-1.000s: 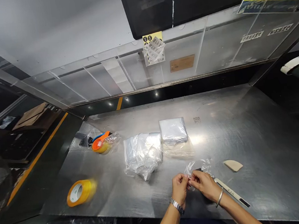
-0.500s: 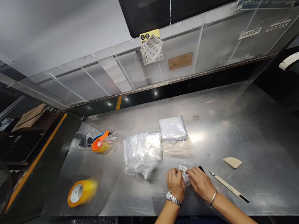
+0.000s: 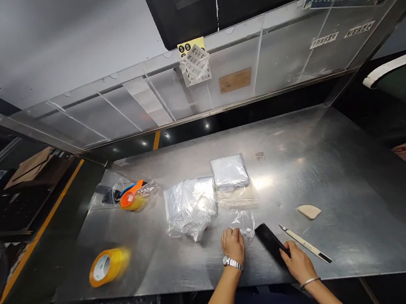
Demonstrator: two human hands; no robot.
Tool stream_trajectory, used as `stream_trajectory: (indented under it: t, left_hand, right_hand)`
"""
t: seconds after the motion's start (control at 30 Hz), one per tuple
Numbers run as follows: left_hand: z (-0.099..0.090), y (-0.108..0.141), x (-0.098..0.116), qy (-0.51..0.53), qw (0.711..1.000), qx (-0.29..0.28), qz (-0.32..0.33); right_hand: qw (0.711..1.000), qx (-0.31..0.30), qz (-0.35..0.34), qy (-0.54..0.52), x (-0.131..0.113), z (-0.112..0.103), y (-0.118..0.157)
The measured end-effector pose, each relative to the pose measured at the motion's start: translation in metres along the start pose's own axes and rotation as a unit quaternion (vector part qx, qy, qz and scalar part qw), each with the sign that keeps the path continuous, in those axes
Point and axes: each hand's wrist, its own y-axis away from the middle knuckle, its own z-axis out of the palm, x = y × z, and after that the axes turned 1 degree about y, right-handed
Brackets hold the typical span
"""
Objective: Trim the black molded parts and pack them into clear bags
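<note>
My left hand (image 3: 232, 245), with a watch at the wrist, is closed with curled fingers at the left edge of a small clear plastic bag (image 3: 245, 220). The fingertips are partly hidden. To its right, my right hand (image 3: 298, 260) grips the lower end of a black rectangular phone-like object (image 3: 269, 242), which lies slantwise at the table's near side. Just beyond that hand is a white-handled craft knife (image 3: 305, 244) marked A26. A beige wedge-shaped piece (image 3: 308, 211) rests farther right.
A bulky clear bag (image 3: 190, 206) and a stack of clear bags (image 3: 230, 172) lie on the metal table (image 3: 291, 162). Yellow tape rolls (image 3: 109, 266) stand at the left, one by an orange tape dispenser (image 3: 132, 196). A clear-fronted panel (image 3: 168, 97) runs behind.
My right hand has let go of the clear bag, moved right and nearer, and taken hold of the black object. My left hand stays by the bag. The whole view has shifted slightly.
</note>
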Motion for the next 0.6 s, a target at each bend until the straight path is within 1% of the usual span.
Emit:
stream_trajectory:
  t: [0.1,0.17,0.27,0.33,0.4,0.47,0.53,0.6]
  left_hand:
    - [0.002,-0.004,0.0,0.03,0.999,-0.033,-0.021]
    - [0.003,-0.006,0.001,0.058,0.996,-0.058,-0.026]
    - [0.002,-0.009,0.002,0.11,0.988,-0.103,-0.008]
    - [-0.001,-0.01,0.002,0.144,0.981,-0.131,0.016]
    - [-0.005,-0.009,0.003,0.166,0.974,-0.148,0.039]
    - [-0.006,-0.005,0.005,0.169,0.972,-0.154,0.052]
    - [-0.005,0.001,0.009,0.158,0.975,-0.147,0.053]
    - [-0.002,0.008,0.016,0.141,0.98,-0.129,0.049]
  right_hand:
    - [0.994,-0.068,-0.008,-0.081,-0.003,-0.013,0.012]
    - [0.985,-0.117,-0.009,-0.13,-0.008,-0.017,0.021]
    - [0.968,-0.179,0.027,-0.176,-0.017,-0.012,0.026]
    - [0.958,-0.201,0.063,-0.195,-0.022,-0.006,0.022]
    - [0.952,-0.202,0.102,-0.207,-0.024,-0.002,0.017]
    - [0.948,-0.19,0.14,-0.214,-0.025,0.001,0.013]
    - [0.946,-0.169,0.167,-0.221,-0.027,0.005,0.013]
    - [0.947,-0.143,0.173,-0.229,-0.031,0.009,0.016]
